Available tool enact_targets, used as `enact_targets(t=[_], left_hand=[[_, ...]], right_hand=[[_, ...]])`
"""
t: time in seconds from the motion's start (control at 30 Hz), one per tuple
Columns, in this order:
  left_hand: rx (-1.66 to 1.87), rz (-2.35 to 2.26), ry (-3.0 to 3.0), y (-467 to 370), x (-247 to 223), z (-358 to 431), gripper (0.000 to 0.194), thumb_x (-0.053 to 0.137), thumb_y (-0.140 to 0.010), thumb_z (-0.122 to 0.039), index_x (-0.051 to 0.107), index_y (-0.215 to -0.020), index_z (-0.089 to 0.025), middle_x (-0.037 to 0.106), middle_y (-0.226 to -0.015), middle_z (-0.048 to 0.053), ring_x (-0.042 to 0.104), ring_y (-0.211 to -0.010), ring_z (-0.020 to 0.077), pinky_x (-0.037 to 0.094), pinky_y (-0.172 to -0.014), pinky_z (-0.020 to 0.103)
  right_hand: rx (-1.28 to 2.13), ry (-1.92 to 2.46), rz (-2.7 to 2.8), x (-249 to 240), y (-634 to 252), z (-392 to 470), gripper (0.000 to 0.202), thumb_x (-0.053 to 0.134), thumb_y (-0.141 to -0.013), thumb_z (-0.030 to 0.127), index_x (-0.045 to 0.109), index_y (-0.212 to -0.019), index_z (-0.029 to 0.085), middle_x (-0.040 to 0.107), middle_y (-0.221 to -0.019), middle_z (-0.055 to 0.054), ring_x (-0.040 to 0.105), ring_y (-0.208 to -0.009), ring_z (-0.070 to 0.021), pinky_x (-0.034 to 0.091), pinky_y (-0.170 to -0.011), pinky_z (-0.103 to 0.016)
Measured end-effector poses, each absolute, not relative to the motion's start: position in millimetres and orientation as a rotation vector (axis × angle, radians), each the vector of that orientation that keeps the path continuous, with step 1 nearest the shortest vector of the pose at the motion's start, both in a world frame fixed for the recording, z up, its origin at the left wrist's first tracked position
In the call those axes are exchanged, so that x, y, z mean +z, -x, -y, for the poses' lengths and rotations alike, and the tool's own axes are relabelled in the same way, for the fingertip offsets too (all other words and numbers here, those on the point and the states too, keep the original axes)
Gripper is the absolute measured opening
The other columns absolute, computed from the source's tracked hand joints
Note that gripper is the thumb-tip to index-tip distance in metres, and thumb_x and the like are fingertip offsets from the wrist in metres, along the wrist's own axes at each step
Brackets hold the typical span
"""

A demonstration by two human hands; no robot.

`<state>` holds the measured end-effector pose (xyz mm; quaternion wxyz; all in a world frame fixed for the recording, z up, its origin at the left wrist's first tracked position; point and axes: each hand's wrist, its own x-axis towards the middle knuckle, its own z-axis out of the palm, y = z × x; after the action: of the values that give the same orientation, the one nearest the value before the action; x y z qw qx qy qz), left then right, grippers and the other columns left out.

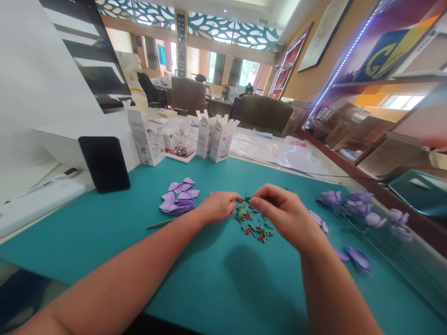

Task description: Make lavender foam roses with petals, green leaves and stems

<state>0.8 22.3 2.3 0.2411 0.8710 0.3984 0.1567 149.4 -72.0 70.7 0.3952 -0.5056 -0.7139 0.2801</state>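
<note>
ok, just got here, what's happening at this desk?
The left hand and right hand meet at the fingertips, apparently pinching a small green piece just above loose green and red bits on the teal mat. Purple petals lie in a group to the left; purple flowers lie to the right. Open white boxes stand at the back.

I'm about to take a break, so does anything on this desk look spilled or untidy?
Nothing is clearly spilled or damaged. The small green and red pieces lie strewn in a jumble on the smooth teal mat, so they look untidiest.
</note>
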Motion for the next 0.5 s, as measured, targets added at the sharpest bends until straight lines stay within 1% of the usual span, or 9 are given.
enact_targets(t=[0.03,0.07,0.1,0.13,0.17,0.27,0.33,0.5], left_hand=[[0.43,-1.102,-2.372,-1,4,-22,0.037,0.038,-0.084,-0.019,0.063,-0.112,-0.02,0.069,-0.107,0.002,0.06,-0.1,0.0172,0.043,-0.087,0.024],[0.428,-1.116,-2.354,0,5,-23,0.038,0.038,-0.084,-0.018,0.063,-0.111,-0.02,0.067,-0.111,0.003,0.059,-0.102,0.0173,0.042,-0.088,0.024],[0.42,-1.13,-2.331,0,7,-23,0.038,0.038,-0.083,-0.018,0.064,-0.11,-0.019,0.066,-0.113,0.003,0.059,-0.101,0.0174,0.042,-0.087,0.024],[0.406,-1.132,-2.307,0,9,-23,0.037,0.037,-0.083,-0.019,0.064,-0.109,-0.019,0.067,-0.112,0.003,0.06,-0.099,0.0174,0.043,-0.084,0.024],[0.387,-1.127,-2.281,1,10,-22,0.037,0.037,-0.083,-0.02,0.064,-0.108,-0.019,0.068,-0.107,0.003,0.061,-0.095,0.0173,0.043,-0.08,0.023],[0.351,-1.095,-2.223,2,13,-22,0.034,0.038,-0.084,-0.029,0.064,-0.105,-0.02,0.07,-0.088,0.002,0.061,-0.081,0.0166,0.043,-0.068,0.022],[0.351,-1.073,-2.214,2,14,-21,0.033,0.04,-0.084,-0.033,0.064,-0.102,-0.019,0.069,-0.082,0.002,0.06,-0.075,0.0157,0.041,-0.066,0.022],[0.357,-1.051,-2.195,2,15,-20,0.029,0.04,-0.084,-0.034,0.064,-0.095,-0.02,0.066,-0.073,0.0,0.057,-0.065,0.013,0.04,-0.065,0.022]], right_hand=[[0.532,1.46,1.779,59,-169,61,0.018,0.055,-0.081,0.032,0.059,-0.069,0.021,0.058,-0.06,0.002,0.053,-0.057,-0.013,0.041,-0.055,-0.026],[0.425,1.59,1.801,46,-188,51,0.014,0.055,-0.079,0.031,0.06,-0.07,0.021,0.059,-0.061,0.002,0.054,-0.059,-0.0141,0.042,-0.057,-0.027],[0.345,1.689,1.836,33,-205,43,0.01,0.055,-0.077,0.028,0.062,-0.073,0.021,0.062,-0.066,0.001,0.057,-0.064,-0.0154,0.042,-0.062,-0.028],[0.311,1.76,1.881,20,-220,37,0.01,0.054,-0.076,0.025,0.064,-0.076,0.022,0.064,-0.072,0.0,0.058,-0.069,-0.0163,0.043,-0.066,-0.029],[0.306,1.81,1.928,7,-232,33,0.013,0.051,-0.075,0.023,0.064,-0.077,0.022,0.065,-0.077,-0.001,0.059,-0.071,-0.0166,0.043,-0.067,-0.028],[0.337,1.893,2.098,-18,-251,29,0.02,0.048,-0.073,0.015,0.065,-0.08,0.023,0.065,-0.083,-0.003,0.059,-0.074,-0.0164,0.042,-0.069,-0.027],[0.35,1.918,2.169,-26,-253,28,0.023,0.047,-0.072,0.013,0.066,-0.082,0.023,0.064,-0.084,-0.003,0.059,-0.075,-0.0156,0.042,-0.069,-0.026],[0.344,2.019,2.226,-27,-249,23,0.024,0.048,-0.07,0.011,0.065,-0.084,0.022,0.061,-0.082,-0.003,0.057,-0.074,-0.0152,0.04,-0.067,-0.024]])
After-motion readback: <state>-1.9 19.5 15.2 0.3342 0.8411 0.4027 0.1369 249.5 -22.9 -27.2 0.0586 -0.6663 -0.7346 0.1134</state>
